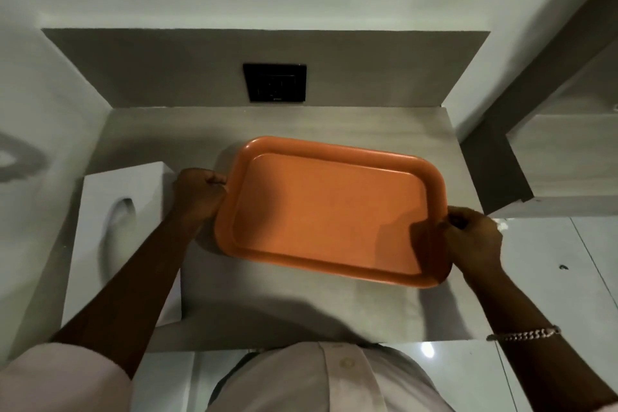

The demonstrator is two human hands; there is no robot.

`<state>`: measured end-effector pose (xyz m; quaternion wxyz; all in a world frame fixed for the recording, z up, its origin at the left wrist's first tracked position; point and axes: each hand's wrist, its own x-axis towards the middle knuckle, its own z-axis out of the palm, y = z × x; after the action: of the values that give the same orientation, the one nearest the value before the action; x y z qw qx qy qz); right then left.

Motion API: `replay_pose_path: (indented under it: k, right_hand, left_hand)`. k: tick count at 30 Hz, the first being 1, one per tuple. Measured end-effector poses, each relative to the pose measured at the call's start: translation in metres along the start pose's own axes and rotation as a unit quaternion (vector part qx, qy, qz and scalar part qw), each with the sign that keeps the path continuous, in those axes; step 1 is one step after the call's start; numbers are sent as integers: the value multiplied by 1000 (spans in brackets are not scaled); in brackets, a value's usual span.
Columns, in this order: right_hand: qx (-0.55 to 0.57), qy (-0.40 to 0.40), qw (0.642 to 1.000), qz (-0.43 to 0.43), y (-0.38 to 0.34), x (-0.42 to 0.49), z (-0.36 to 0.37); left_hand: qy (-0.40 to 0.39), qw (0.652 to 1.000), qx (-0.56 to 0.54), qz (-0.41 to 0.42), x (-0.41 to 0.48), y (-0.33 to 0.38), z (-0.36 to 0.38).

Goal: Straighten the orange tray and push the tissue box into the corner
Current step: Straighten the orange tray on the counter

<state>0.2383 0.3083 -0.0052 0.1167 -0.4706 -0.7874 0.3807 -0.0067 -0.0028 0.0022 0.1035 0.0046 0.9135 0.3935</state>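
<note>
While both short ends are gripped, the orange tray (329, 207) is seen lying on the grey tabletop (301, 308), skewed so that its long sides run down toward the right rather than parallel to the back wall. The left hand (200, 194) is closed on the tray's left rim, its fingers (215, 180) curled over the edge. The right hand (471, 241) is clamped on the near right corner, with the fingers pinched together over the rim. A white tissue box (120, 237) is placed at the left side of the tabletop, just beside the left hand and against the left wall. A black wall plate (275, 82) is mounted on the back panel behind the tray. A chain bracelet (523, 333) is worn on the right wrist.
</note>
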Motion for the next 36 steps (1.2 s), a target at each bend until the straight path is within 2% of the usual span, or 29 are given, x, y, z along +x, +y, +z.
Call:
replay_pose_path:
  k: [6,13,20,22,24,27,29,31,36]
  right_hand:
    - [-41,-25,998,-51,-33,43,-2]
    - [-57,-44,996,-55,-41,65,17]
    - [-53,-43,996,-53,-32,63,22]
    - [-62,-37,995,-70,-31,59,22]
    - [-85,-21,988,-124,-30,47,22]
    - [-121,-16,961,-247,-31,10,28]
    - [-150,-38,941,-300,-28,-16,36]
    - [-185,-60,923,-332,-21,-39,49]
    - [-283,-82,883,-366,10,-72,80]
  left_hand:
    - [23,999,-24,-36,-1,11,-6]
    - [43,998,36,-42,5,10,6]
    - [56,998,23,-27,7,-4,14]
    - [72,997,30,8,-2,0,13]
    - [74,988,90,105,-20,3,16]
    - [59,948,172,263,-63,-3,35]
    - [41,914,224,336,-93,-12,53]
    - [10,896,263,358,-117,-23,69]
    - [-25,875,350,333,-140,-47,91]
